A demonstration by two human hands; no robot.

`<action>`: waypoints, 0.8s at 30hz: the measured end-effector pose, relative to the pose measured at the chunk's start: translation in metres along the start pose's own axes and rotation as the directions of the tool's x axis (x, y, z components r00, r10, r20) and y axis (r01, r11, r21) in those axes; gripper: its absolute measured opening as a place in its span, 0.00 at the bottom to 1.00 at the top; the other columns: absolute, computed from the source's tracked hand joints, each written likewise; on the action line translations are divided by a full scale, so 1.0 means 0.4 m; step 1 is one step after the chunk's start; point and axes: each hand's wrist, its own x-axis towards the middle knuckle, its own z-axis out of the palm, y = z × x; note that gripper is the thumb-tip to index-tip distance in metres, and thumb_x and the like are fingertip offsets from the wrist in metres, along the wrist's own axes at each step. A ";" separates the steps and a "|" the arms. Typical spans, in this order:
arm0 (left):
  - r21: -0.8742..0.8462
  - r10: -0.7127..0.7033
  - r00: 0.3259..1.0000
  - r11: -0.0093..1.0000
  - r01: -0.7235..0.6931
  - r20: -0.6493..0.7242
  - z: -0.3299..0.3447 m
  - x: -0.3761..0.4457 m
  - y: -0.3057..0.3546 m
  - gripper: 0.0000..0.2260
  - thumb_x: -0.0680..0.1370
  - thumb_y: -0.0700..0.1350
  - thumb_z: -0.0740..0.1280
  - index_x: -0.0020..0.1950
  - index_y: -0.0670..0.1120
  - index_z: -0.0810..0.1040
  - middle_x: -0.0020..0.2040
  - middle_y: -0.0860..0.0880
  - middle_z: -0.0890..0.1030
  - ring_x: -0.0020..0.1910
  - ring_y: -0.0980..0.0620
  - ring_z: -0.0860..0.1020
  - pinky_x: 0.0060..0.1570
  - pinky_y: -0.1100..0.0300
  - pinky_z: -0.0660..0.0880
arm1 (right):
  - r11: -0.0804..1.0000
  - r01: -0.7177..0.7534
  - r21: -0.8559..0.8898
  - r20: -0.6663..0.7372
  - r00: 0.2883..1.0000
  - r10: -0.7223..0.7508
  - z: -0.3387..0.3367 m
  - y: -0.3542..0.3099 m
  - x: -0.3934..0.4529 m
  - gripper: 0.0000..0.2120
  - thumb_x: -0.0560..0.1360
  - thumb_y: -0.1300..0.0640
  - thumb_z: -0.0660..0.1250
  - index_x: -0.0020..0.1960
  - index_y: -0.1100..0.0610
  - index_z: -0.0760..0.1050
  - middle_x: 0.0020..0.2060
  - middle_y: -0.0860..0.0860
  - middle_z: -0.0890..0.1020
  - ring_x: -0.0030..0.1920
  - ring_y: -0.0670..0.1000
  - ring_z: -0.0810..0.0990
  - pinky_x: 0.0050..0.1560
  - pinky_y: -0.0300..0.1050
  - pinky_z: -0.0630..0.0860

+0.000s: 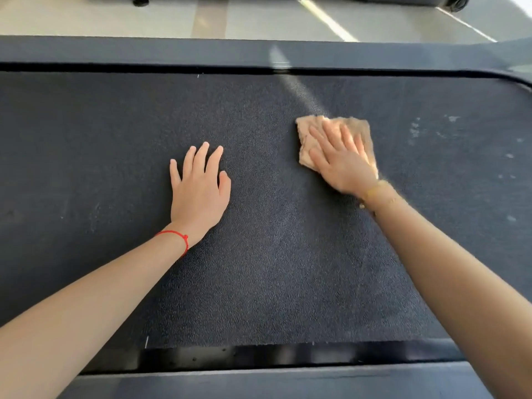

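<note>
A wide dark textured belt (273,226), like a treadmill deck, fills the view. My left hand (198,191) lies flat on it left of centre, fingers straight and spread; a red string is tied round the wrist. My right hand (341,162) presses flat on a tan folded cloth (359,128) on the belt's right half, fingers straight over the cloth. The hand looks blurred by motion and hides most of the cloth.
Pale dusty marks (417,131) dot the belt to the right of the cloth. Dark smooth side rails run along the far edge (172,53) and the near edge (259,381). Beyond the far rail is a light floor (115,18).
</note>
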 end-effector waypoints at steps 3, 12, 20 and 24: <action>-0.001 -0.008 1.000 1.000 0.008 -0.002 0.000 0.002 0.002 0.23 0.83 0.50 0.53 0.79 0.49 0.60 0.79 0.46 0.60 0.79 0.45 0.55 0.76 0.38 0.49 | 1.000 -0.017 -0.014 0.011 1.000 0.017 0.013 -0.076 0.083 0.26 0.83 0.41 0.42 0.80 0.42 0.43 0.80 0.44 0.43 0.79 0.60 0.39 0.76 0.61 0.35; 0.039 -0.013 1.000 0.999 0.013 0.003 -0.003 0.002 0.006 0.24 0.82 0.50 0.51 0.79 0.48 0.61 0.79 0.46 0.60 0.79 0.46 0.56 0.76 0.38 0.51 | 0.951 0.300 -0.072 -0.010 0.953 -0.301 0.036 -0.101 0.091 0.25 0.84 0.42 0.46 0.80 0.41 0.48 0.80 0.43 0.49 0.80 0.57 0.44 0.77 0.56 0.38; 0.068 -0.022 0.999 0.997 0.020 0.027 -0.010 0.006 0.015 0.25 0.81 0.51 0.49 0.79 0.48 0.59 0.79 0.47 0.59 0.79 0.47 0.55 0.76 0.38 0.52 | 0.999 -0.025 -0.032 0.059 0.998 0.027 -0.022 -0.125 0.419 0.28 0.82 0.41 0.41 0.80 0.44 0.43 0.80 0.47 0.43 0.79 0.62 0.40 0.76 0.61 0.34; 0.066 -0.020 0.999 0.998 0.018 0.028 -0.013 0.008 0.012 0.25 0.81 0.50 0.50 0.79 0.48 0.60 0.79 0.46 0.60 0.79 0.47 0.55 0.75 0.38 0.53 | 0.980 0.193 -0.056 0.075 0.979 -0.188 0.021 -0.276 0.401 0.27 0.83 0.40 0.42 0.80 0.42 0.44 0.80 0.45 0.44 0.79 0.61 0.41 0.76 0.60 0.35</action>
